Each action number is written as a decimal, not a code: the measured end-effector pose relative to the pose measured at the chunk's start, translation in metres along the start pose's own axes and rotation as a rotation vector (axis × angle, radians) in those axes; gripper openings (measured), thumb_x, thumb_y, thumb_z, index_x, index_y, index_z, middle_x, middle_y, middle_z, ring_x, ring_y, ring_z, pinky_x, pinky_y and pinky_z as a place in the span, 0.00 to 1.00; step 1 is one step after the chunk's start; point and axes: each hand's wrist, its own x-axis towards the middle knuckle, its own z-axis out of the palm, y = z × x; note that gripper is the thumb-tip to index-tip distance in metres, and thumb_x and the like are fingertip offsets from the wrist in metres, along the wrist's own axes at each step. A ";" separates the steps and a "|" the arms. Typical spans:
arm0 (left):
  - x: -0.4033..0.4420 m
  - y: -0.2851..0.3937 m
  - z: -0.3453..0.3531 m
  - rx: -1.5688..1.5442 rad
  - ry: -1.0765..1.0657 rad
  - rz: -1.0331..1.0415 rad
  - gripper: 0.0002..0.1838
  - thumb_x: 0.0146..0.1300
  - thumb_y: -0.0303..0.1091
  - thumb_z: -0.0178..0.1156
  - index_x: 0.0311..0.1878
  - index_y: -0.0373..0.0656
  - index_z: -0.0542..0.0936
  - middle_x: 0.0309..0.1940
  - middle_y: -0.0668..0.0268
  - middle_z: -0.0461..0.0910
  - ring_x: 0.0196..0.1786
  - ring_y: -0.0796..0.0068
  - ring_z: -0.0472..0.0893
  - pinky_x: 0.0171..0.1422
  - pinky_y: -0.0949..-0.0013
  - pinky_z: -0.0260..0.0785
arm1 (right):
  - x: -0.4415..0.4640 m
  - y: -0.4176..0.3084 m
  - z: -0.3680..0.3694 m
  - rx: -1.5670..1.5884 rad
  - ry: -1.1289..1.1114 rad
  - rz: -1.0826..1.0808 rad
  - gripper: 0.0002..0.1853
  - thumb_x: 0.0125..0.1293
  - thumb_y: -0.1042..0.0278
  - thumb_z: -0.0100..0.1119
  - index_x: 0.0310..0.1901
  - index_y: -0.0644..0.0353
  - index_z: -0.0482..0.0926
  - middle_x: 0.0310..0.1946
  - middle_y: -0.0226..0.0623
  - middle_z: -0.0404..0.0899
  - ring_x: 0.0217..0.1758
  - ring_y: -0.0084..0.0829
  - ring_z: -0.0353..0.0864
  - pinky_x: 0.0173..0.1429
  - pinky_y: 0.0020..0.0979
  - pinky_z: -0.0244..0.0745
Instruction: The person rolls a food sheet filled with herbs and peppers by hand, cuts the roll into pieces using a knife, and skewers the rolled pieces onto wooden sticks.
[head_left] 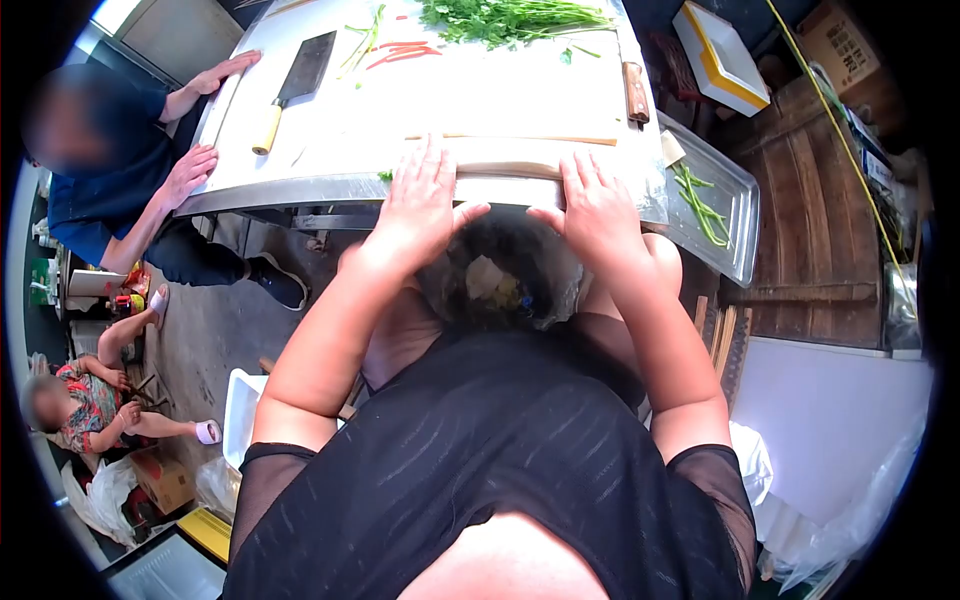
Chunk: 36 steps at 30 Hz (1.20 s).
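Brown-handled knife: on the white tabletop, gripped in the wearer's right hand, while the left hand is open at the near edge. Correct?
Not quite: the head view shows the right hand open at the near edge, apart from the brown-handled knife. The knife does lie on the white tabletop, and the left hand is open at that edge.

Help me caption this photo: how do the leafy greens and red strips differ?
The leafy greens are green and bushy; the red strips are red and narrow. The leafy greens form a large bunch, while the red strips are just a few thin pieces. Both lie on the white tabletop, touched by neither the left hand nor the right hand.
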 end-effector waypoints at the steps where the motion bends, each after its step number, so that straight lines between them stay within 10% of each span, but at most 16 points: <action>1: 0.003 0.001 0.000 0.003 0.014 -0.036 0.46 0.68 0.61 0.53 0.73 0.29 0.58 0.74 0.39 0.56 0.78 0.46 0.53 0.82 0.51 0.43 | 0.002 0.000 0.000 0.024 -0.029 0.043 0.45 0.62 0.33 0.57 0.65 0.71 0.69 0.66 0.58 0.68 0.73 0.50 0.64 0.71 0.45 0.64; 11: 0.094 -0.040 -0.001 0.003 -0.242 -0.163 0.49 0.68 0.72 0.38 0.78 0.41 0.53 0.78 0.49 0.50 0.82 0.53 0.45 0.82 0.45 0.35 | 0.084 0.042 0.023 0.093 -0.272 0.243 0.46 0.70 0.30 0.42 0.75 0.65 0.56 0.76 0.54 0.54 0.81 0.50 0.49 0.82 0.45 0.41; 17: 0.112 -0.046 0.021 0.194 0.249 -0.189 0.31 0.69 0.55 0.54 0.68 0.45 0.68 0.66 0.56 0.71 0.70 0.55 0.67 0.74 0.45 0.53 | 0.106 0.052 0.042 -0.085 -0.035 0.172 0.32 0.73 0.39 0.43 0.68 0.54 0.71 0.75 0.45 0.59 0.79 0.45 0.53 0.80 0.47 0.44; 23: 0.088 -0.040 0.023 -0.051 0.356 0.054 0.06 0.68 0.33 0.56 0.45 0.46 0.77 0.40 0.63 0.81 0.46 0.59 0.80 0.53 0.56 0.72 | 0.077 0.051 0.048 0.045 0.316 -0.106 0.09 0.65 0.61 0.57 0.42 0.54 0.80 0.35 0.32 0.78 0.44 0.38 0.78 0.51 0.40 0.72; 30: 0.029 -0.010 -0.011 -0.021 0.037 0.108 0.28 0.71 0.49 0.55 0.71 0.49 0.70 0.67 0.41 0.66 0.71 0.40 0.64 0.75 0.48 0.55 | 0.020 0.037 0.016 0.109 0.055 -0.091 0.35 0.69 0.43 0.55 0.69 0.61 0.67 0.67 0.53 0.69 0.73 0.49 0.65 0.77 0.44 0.57; 36: 0.072 -0.026 -0.004 0.002 -0.093 0.018 0.34 0.71 0.59 0.50 0.74 0.52 0.65 0.73 0.40 0.57 0.76 0.39 0.55 0.79 0.45 0.47 | 0.066 0.057 0.012 0.094 -0.166 -0.035 0.43 0.67 0.33 0.50 0.72 0.62 0.62 0.74 0.52 0.59 0.80 0.46 0.52 0.81 0.42 0.45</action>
